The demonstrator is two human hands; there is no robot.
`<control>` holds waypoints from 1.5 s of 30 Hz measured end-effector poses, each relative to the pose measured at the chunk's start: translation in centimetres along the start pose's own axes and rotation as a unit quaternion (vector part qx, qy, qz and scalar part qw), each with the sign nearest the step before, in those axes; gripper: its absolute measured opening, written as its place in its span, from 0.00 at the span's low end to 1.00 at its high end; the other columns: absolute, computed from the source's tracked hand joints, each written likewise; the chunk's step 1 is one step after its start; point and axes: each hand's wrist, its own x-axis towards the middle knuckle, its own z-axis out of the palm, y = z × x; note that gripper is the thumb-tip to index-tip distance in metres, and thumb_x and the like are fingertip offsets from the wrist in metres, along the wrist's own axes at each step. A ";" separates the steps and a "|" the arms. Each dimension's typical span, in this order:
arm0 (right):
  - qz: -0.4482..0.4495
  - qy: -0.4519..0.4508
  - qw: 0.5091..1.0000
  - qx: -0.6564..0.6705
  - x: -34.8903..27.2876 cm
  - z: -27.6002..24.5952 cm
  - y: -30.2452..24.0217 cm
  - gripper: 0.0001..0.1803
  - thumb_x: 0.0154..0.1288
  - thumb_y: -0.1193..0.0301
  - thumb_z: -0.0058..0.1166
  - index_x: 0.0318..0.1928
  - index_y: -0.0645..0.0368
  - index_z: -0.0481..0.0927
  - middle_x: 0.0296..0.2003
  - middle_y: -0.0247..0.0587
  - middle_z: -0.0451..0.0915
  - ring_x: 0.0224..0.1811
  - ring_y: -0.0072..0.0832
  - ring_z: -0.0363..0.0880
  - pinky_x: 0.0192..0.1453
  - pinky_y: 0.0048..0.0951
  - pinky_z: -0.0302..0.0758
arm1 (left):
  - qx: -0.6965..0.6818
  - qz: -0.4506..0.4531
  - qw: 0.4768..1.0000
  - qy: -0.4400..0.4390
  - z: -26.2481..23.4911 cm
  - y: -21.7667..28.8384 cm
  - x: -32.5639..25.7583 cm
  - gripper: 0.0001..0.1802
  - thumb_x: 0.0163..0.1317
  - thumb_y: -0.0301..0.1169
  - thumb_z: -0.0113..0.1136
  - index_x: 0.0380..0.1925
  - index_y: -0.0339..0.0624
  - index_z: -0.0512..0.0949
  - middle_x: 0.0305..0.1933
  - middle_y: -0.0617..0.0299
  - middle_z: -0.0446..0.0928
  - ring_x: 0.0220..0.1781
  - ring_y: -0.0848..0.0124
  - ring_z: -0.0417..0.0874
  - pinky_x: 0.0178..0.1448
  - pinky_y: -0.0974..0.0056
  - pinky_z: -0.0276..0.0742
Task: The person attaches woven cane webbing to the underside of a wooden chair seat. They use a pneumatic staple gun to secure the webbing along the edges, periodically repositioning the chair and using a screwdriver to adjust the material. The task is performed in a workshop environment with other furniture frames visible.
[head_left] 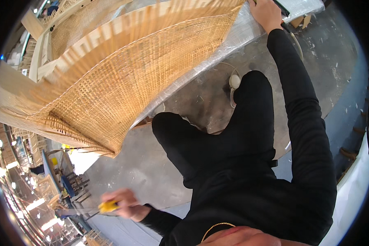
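A sheet of woven cane webbing (123, 74) with loose fringed strands sags over a pale wooden frame (12, 88). Low on the left, my left hand (125, 201) is closed round a yellow-handled tool (108, 206), held away from the cane. Motion smears the hand and the tool, and a thin grey streak beside the handle may be its blade. At the top right my right hand (266, 15) rests by the cane's right end, over a surface wrapped in clear plastic (250, 30). Its fingers run out past the picture's top edge, so its grip is hidden.
Beside my right hand lies a dark object (282, 7), partly cut off, with a thin hose (298, 45) close by. My black-clad knees are below the wrapped edge. A white round object (234, 81) is near my right knee. Wooden furniture frames (49, 186) stand at left.
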 end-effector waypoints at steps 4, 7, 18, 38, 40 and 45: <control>0.028 0.005 0.999 0.015 0.1 -0.4 -0.2 0.12 0.71 0.63 0.53 0.49 0.51 0.83 0.35 0.47 0.86 0.40 0.50 0.85 0.45 0.51 0.80 | 0.121 -0.309 0.939 -0.092 16.1 -0.8 0.0 0.30 0.61 0.19 0.61 0.64 0.37 0.70 0.29 0.64 0.74 0.21 0.77 0.73 0.22 0.74 0.68; 0.044 -0.013 0.998 0.038 0.1 -0.5 0.0 0.12 0.70 0.64 0.54 0.50 0.50 0.84 0.36 0.47 0.86 0.41 0.50 0.85 0.46 0.51 0.80 | 0.171 -0.295 0.928 -0.149 21.5 -2.4 2.0 0.26 0.69 0.27 0.64 0.66 0.41 0.73 0.29 0.69 0.73 0.19 0.83 0.69 0.25 0.75 0.65; 0.056 0.002 0.997 0.051 -0.3 -0.3 0.8 0.18 0.67 0.62 0.59 0.56 0.49 0.85 0.40 0.46 0.87 0.45 0.47 0.85 0.51 0.48 0.80 | 0.060 -0.374 0.909 -0.173 26.6 -3.3 4.3 0.28 0.81 0.39 0.44 0.74 0.36 0.63 0.23 0.64 0.67 0.16 0.80 0.66 0.20 0.74 0.65; 0.057 0.015 0.997 0.056 -0.4 -0.4 0.8 0.17 0.67 0.61 0.59 0.54 0.48 0.87 0.39 0.48 0.87 0.44 0.47 0.86 0.49 0.47 0.80 | -0.441 -0.555 0.705 0.001 26.0 2.3 6.6 0.32 0.85 0.48 0.34 0.78 0.40 0.50 0.23 0.59 0.70 0.10 0.75 0.71 0.15 0.72 0.66; 0.058 0.013 0.997 0.056 -0.4 -0.4 0.8 0.17 0.66 0.61 0.59 0.54 0.48 0.87 0.39 0.48 0.87 0.44 0.47 0.86 0.49 0.47 0.80 | -0.433 -0.559 0.707 0.004 26.3 2.7 6.9 0.32 0.85 0.48 0.34 0.78 0.40 0.50 0.23 0.59 0.70 0.10 0.75 0.70 0.15 0.72 0.66; 0.055 0.015 0.996 0.063 -0.4 -0.3 0.6 0.18 0.66 0.61 0.60 0.54 0.48 0.87 0.40 0.49 0.87 0.44 0.48 0.85 0.49 0.48 0.80 | -0.419 -0.549 0.723 -0.009 26.7 2.7 6.8 0.31 0.85 0.47 0.31 0.77 0.39 0.49 0.25 0.56 0.71 0.11 0.73 0.72 0.14 0.73 0.68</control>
